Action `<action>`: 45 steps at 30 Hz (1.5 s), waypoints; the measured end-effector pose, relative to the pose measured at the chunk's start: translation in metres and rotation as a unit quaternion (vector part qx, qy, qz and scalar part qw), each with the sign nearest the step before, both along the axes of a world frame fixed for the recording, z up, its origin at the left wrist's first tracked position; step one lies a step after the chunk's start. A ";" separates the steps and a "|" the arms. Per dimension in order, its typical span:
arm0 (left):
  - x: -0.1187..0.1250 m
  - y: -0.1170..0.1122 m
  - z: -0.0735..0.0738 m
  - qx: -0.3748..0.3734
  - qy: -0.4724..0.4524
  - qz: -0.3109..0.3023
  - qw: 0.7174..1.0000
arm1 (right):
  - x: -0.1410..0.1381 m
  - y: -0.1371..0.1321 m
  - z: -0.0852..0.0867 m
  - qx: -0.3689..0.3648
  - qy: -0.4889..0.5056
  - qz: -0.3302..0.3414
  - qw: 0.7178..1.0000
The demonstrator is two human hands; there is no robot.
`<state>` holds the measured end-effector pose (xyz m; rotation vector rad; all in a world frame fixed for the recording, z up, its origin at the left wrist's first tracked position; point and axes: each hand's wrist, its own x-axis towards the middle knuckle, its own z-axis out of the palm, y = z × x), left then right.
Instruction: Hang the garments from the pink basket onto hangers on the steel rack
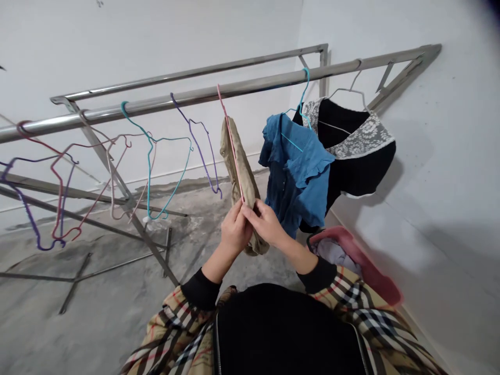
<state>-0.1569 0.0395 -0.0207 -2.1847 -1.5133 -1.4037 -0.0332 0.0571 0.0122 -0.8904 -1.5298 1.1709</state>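
Both hands are nearly closed, thumbs drawn in together at the lower end of the pink hanger (pixel 222 100). The left hand (pixel 235 227) pinches the near edge of the khaki garment (pixel 247 169) there, and the right hand (pixel 269 221) grips the cloth just beside it, thumb on top; the curled fingers beneath are partly hidden. The garment hangs on that hanger, hooked over the metal rail (pixel 258 86), between an unladen purple hanger (pixel 180 109) and a blue top (pixel 289 156).
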 end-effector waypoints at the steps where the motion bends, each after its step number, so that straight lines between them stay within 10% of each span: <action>1: 0.002 -0.002 0.003 0.003 -0.003 -0.023 1.000 | -0.001 0.001 -0.001 -0.007 -0.010 -0.027 1.000; 13: 0.001 -0.031 0.038 -0.080 -0.275 -0.172 0.942 | 0.011 0.033 -0.042 -0.083 -0.008 -0.114 0.990; 19: -0.006 -0.049 0.081 -0.006 -0.350 -0.182 0.919 | 0.015 0.076 -0.073 -0.236 0.084 -0.141 0.958; 28: -0.023 -0.051 0.134 0.065 -0.380 -0.170 0.907 | 0.026 0.106 -0.078 -0.240 0.065 -0.166 0.954; 38: -0.024 -0.026 0.072 0.149 -0.295 -0.060 0.942 | 0.060 0.007 -0.096 -0.207 -0.028 -0.075 0.975; 45: -0.024 -0.022 0.028 0.046 -0.307 -0.039 0.950 | 0.157 -0.042 -0.060 -0.155 -0.050 -0.156 0.974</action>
